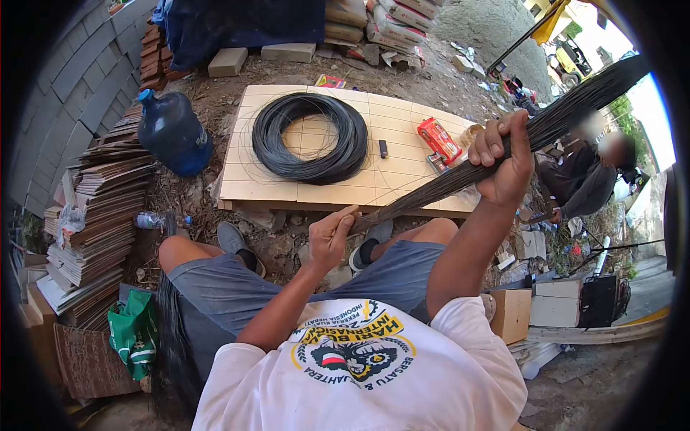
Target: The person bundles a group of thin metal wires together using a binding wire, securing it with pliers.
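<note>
My right hand (505, 156) is closed around a long bundle of thin black wires (438, 184), which slants up to the right and fans out at its far end. My left hand (332, 238) pinches the narrow lower end of the same bundle, above my lap. Beyond the hands, a coil of black wire (268, 147) lies on a pale, tile-lined low table (402, 192). Right of the coil sit a small black object (383, 149), a red packet (440, 141) and a cup (471, 135). More black strands (171, 337) hang by my left thigh.
To the left stand a large blue water jug (175, 134), a tall stack of flat boards or tiles (97, 215) and a green bag (134, 335). A plastic bottle (154, 220) lies near my foot. Another person (586, 176) sits at the right. Cardboard boxes (512, 316) stand below them.
</note>
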`<state>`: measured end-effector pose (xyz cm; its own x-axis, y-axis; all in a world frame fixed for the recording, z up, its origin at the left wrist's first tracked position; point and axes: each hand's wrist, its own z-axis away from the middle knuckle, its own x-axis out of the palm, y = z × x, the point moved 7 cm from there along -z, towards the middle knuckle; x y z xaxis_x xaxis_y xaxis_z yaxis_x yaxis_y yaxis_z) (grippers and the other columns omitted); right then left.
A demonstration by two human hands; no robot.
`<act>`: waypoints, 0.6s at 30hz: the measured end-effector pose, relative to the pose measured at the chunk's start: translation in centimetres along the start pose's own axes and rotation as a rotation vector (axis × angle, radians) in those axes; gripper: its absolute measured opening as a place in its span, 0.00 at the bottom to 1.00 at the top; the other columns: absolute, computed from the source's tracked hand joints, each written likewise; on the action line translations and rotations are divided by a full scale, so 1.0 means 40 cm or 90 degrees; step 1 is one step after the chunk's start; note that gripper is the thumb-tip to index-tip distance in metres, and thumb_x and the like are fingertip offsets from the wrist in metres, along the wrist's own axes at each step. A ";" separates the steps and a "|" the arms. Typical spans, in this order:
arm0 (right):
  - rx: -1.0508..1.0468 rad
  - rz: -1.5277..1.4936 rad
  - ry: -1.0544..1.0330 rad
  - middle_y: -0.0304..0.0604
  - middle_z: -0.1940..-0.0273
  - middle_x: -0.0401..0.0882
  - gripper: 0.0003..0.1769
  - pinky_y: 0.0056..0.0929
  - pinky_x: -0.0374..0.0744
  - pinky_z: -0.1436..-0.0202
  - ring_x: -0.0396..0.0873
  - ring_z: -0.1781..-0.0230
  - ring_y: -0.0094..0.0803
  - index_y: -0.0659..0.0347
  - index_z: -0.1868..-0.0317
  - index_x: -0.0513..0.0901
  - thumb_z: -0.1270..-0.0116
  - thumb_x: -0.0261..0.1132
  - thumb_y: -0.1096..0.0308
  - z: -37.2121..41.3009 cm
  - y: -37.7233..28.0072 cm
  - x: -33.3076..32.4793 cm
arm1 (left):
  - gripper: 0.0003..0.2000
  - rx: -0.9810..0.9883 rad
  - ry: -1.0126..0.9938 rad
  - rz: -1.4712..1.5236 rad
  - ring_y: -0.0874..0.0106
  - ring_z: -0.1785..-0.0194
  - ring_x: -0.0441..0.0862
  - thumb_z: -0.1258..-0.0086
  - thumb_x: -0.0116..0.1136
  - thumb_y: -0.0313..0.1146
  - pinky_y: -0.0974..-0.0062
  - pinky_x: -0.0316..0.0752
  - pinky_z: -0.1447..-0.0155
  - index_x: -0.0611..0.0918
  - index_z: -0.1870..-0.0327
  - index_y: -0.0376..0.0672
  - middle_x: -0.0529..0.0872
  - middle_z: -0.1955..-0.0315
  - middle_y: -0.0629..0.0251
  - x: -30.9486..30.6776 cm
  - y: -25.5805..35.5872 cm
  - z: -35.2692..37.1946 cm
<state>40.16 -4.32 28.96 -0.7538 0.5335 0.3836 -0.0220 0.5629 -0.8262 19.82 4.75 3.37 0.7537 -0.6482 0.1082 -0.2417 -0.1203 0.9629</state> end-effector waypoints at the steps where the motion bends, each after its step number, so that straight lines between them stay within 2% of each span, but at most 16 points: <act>1: 0.002 -0.010 0.016 0.33 0.83 0.64 0.21 0.24 0.70 0.79 0.65 0.86 0.22 0.56 0.68 0.71 0.27 0.63 0.49 -0.001 0.001 -0.007 | 0.12 0.010 -0.013 0.008 0.75 0.55 0.86 0.24 0.55 0.29 0.81 0.77 0.51 0.84 0.46 0.33 0.90 0.57 0.58 0.002 0.008 0.001; 4: 0.013 -0.014 -0.001 0.35 0.83 0.66 0.21 0.24 0.70 0.80 0.67 0.86 0.23 0.60 0.63 0.75 0.27 0.63 0.48 0.005 0.019 -0.015 | 0.12 0.012 -0.015 -0.017 0.76 0.56 0.85 0.24 0.55 0.30 0.81 0.77 0.50 0.84 0.47 0.32 0.90 0.58 0.58 -0.026 0.018 -0.001; 6: 0.018 0.006 -0.004 0.38 0.81 0.70 0.23 0.25 0.71 0.80 0.70 0.85 0.25 0.65 0.56 0.76 0.27 0.64 0.49 0.012 0.029 -0.012 | 0.13 0.087 -0.025 -0.177 0.75 0.57 0.85 0.24 0.57 0.32 0.79 0.77 0.50 0.85 0.48 0.33 0.90 0.58 0.57 -0.052 0.043 -0.006; 7: 0.019 0.022 0.000 0.39 0.80 0.73 0.25 0.25 0.72 0.80 0.71 0.85 0.26 0.68 0.53 0.76 0.28 0.64 0.49 0.015 0.033 -0.007 | 0.13 0.100 -0.031 -0.177 0.75 0.57 0.85 0.24 0.57 0.32 0.79 0.77 0.50 0.85 0.48 0.33 0.90 0.58 0.57 -0.062 0.054 -0.006; 8: 0.001 0.044 0.004 0.44 0.77 0.78 0.30 0.25 0.75 0.79 0.75 0.83 0.28 0.73 0.45 0.75 0.28 0.65 0.50 0.017 0.035 -0.005 | 0.13 0.082 -0.035 -0.189 0.69 0.56 0.87 0.26 0.58 0.33 0.75 0.78 0.50 0.85 0.48 0.35 0.90 0.58 0.55 -0.074 0.058 -0.005; 9: 0.011 0.051 -0.026 0.51 0.70 0.84 0.31 0.27 0.81 0.74 0.82 0.78 0.33 0.74 0.40 0.72 0.28 0.65 0.53 0.015 0.039 -0.005 | 0.13 0.063 -0.038 -0.203 0.63 0.56 0.89 0.28 0.60 0.35 0.71 0.80 0.50 0.86 0.49 0.37 0.90 0.58 0.54 -0.083 0.057 -0.003; 11: 0.027 0.045 -0.022 0.58 0.61 0.85 0.31 0.30 0.86 0.66 0.87 0.69 0.37 0.75 0.36 0.70 0.28 0.65 0.57 0.017 0.052 0.012 | 0.12 0.058 -0.058 -0.217 0.63 0.56 0.89 0.27 0.59 0.34 0.72 0.80 0.51 0.86 0.49 0.37 0.90 0.58 0.54 -0.095 0.051 0.009; 12: 0.022 0.021 -0.046 0.62 0.52 0.84 0.31 0.34 0.88 0.56 0.88 0.59 0.43 0.75 0.35 0.68 0.28 0.65 0.61 0.011 0.062 0.014 | 0.13 0.049 -0.071 -0.225 0.63 0.57 0.89 0.27 0.59 0.34 0.72 0.80 0.52 0.86 0.49 0.37 0.90 0.59 0.54 -0.101 0.039 0.015; 13: 0.017 0.017 -0.048 0.62 0.52 0.84 0.31 0.34 0.88 0.56 0.88 0.59 0.43 0.75 0.35 0.68 0.28 0.65 0.61 0.008 0.068 0.015 | 0.13 0.040 -0.082 -0.233 0.63 0.57 0.89 0.26 0.58 0.34 0.72 0.80 0.52 0.86 0.48 0.38 0.90 0.59 0.54 -0.107 0.031 0.021; 16: 0.010 0.008 -0.044 0.64 0.45 0.80 0.32 0.38 0.87 0.47 0.85 0.48 0.47 0.75 0.32 0.66 0.30 0.66 0.66 0.002 0.078 0.007 | 0.13 0.025 -0.056 -0.230 0.62 0.58 0.89 0.25 0.57 0.35 0.71 0.80 0.53 0.86 0.48 0.38 0.89 0.59 0.54 -0.139 0.027 0.028; 18: 0.008 0.015 -0.040 0.64 0.45 0.81 0.32 0.38 0.87 0.47 0.85 0.48 0.47 0.75 0.32 0.65 0.30 0.66 0.66 0.003 0.089 0.002 | 0.13 0.025 -0.042 -0.233 0.62 0.57 0.89 0.25 0.57 0.35 0.71 0.80 0.53 0.86 0.48 0.38 0.89 0.59 0.54 -0.149 0.031 0.035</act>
<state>39.95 -2.34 26.01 -0.7941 0.5052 0.3379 -0.0119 0.5430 -0.8396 14.17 7.41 3.59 0.7542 -0.6038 -0.2581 0.0115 -0.3808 0.9246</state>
